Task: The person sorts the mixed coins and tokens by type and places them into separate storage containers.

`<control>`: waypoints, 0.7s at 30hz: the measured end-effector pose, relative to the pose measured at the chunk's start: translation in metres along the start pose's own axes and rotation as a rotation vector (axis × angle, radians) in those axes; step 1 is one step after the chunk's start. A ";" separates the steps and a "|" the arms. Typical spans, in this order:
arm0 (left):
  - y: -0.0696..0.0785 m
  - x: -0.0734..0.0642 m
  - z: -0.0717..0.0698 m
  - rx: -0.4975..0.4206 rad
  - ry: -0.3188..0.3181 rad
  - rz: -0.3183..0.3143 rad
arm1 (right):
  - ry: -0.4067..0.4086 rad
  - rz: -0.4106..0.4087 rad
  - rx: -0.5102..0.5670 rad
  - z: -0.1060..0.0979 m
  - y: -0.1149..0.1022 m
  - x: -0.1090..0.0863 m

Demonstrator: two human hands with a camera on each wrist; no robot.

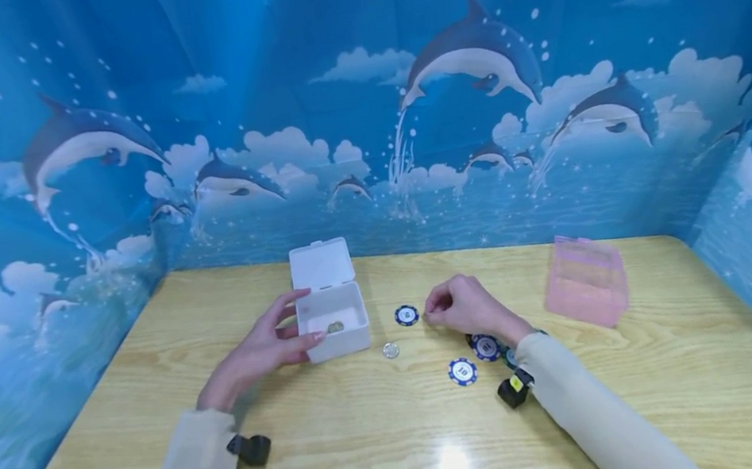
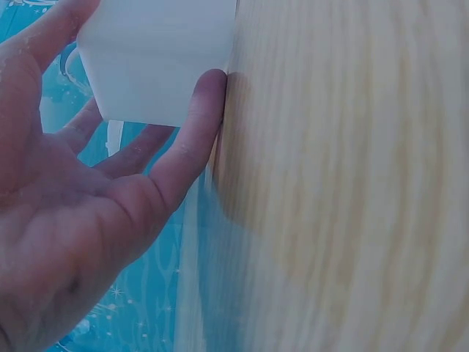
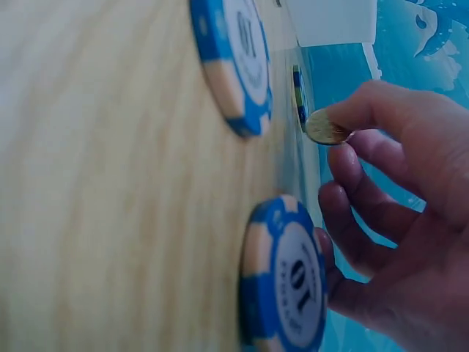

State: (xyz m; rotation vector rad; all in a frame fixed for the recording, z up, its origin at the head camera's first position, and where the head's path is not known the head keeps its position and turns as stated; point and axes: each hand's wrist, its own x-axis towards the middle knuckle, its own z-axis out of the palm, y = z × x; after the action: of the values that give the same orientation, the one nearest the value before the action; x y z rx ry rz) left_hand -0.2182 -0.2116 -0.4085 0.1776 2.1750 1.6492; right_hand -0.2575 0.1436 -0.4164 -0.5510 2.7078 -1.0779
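Note:
A small white box (image 1: 355, 340) stands with its lid flipped back, and a coin (image 1: 335, 327) lies inside. My left hand (image 1: 264, 353) grips this box from its left side, thumb at the front wall and fingers along the side. In the right wrist view, a gold-coloured coin (image 3: 325, 130) is pinched between the thumb and index finger of my right hand (image 1: 464, 306). That hand hovers low over the table, just right of a dark blue poker chip (image 1: 407, 315). A silver-looking coin (image 1: 391, 351) lies flat in front of the box's right corner.
Blue-and-white poker chips marked 10, one alone (image 1: 463, 371) and another (image 1: 486, 347) in a cluster, lie by my right wrist, which partly hides the cluster. A translucent pink box (image 1: 586, 281) sits at the right. A dolphin-printed curtain (image 1: 373, 211) borders the wooden table (image 1: 348, 447).

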 end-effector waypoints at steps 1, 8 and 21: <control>0.000 0.000 0.000 -0.002 0.000 -0.002 | 0.012 -0.016 0.005 0.001 0.000 -0.001; -0.001 0.000 0.000 -0.002 0.000 -0.005 | 0.114 -0.034 0.158 0.006 -0.003 -0.004; 0.000 0.000 0.000 0.002 0.006 -0.009 | 0.096 0.072 0.453 0.014 -0.023 -0.002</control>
State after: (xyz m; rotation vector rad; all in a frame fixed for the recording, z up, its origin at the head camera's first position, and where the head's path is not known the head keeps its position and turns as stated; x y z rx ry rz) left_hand -0.2185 -0.2112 -0.4089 0.1631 2.1788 1.6441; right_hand -0.2457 0.1203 -0.4108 -0.3275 2.4115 -1.6649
